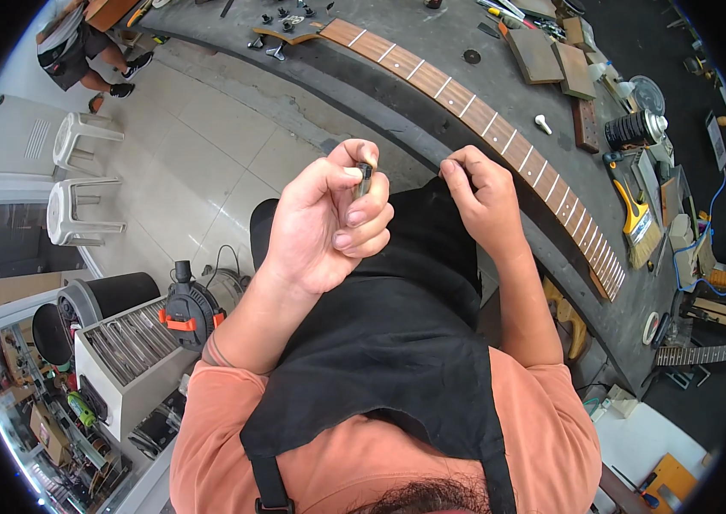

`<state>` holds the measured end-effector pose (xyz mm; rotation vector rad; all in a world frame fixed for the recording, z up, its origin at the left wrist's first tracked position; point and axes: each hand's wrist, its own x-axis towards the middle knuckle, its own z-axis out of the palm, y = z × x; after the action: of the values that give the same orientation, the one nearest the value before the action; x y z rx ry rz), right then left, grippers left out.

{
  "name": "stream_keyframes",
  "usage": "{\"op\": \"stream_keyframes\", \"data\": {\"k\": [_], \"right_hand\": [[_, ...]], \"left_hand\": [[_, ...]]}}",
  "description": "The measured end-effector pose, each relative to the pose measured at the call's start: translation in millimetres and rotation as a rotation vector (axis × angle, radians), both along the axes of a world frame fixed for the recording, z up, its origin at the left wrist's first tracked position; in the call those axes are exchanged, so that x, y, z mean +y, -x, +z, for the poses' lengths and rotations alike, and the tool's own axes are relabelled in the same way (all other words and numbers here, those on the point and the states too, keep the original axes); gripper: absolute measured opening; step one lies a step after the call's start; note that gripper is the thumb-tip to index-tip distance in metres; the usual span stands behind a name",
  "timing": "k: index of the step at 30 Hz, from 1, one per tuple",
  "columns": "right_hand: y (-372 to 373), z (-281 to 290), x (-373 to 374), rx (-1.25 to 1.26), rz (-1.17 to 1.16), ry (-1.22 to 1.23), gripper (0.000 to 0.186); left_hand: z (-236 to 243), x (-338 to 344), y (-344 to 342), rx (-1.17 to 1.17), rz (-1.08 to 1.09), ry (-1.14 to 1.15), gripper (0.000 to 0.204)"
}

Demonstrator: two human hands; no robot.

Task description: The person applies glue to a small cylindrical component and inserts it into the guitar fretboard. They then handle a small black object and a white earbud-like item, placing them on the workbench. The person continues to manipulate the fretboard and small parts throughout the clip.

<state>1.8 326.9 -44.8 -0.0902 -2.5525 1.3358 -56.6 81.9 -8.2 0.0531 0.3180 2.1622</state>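
Observation:
My left hand [329,214] is raised over my lap with its palm turned up. Its fingers are curled round a small dark cylinder with a black top [364,174], whose kind I cannot make out. My right hand [483,193] is closed at the workbench's near edge, thumb and forefinger pinched beside the black apron [380,317]. Whatever those fingertips hold, if anything, is hidden. Just beyond this hand a guitar neck [483,116] with a brown fretted board lies along the bench, its headstock [294,34] and tuning pegs at the far left.
The dark workbench [466,81] curves along the right. On it are wooden blocks [534,56], a yellow-handled brush [636,214], a black spray can [633,128] and a small white piece [543,124]. White stools [80,210] and another person [80,51] are at left.

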Motion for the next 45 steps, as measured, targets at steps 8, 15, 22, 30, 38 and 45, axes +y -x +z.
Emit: {"op": "stream_keyframes", "data": {"k": [8,15,22,30,38,45], "right_hand": [[3,-4,2,0.031,-0.003,0.006,0.018],[5,-5,2,0.055,-0.005,-0.001,0.017],[6,-6,1,0.075,-0.016,-0.028,0.016],[6,-5,1,0.093,-0.016,-0.019,0.015],[6,-5,1,0.095,-0.015,-0.027,0.015],[5,-3,0,0.107,-0.011,-0.043,0.014]], "left_hand": [[-3,1,4,0.001,-0.006,-0.001,0.024],[-1,4,5,-0.003,-0.007,0.016,0.023],[3,7,4,0.023,-0.008,0.044,0.023],[5,9,3,0.029,-0.013,0.074,0.025],[11,11,0,0.043,0.013,0.139,0.026],[7,10,-5,0.348,0.169,0.345,0.026]]}}
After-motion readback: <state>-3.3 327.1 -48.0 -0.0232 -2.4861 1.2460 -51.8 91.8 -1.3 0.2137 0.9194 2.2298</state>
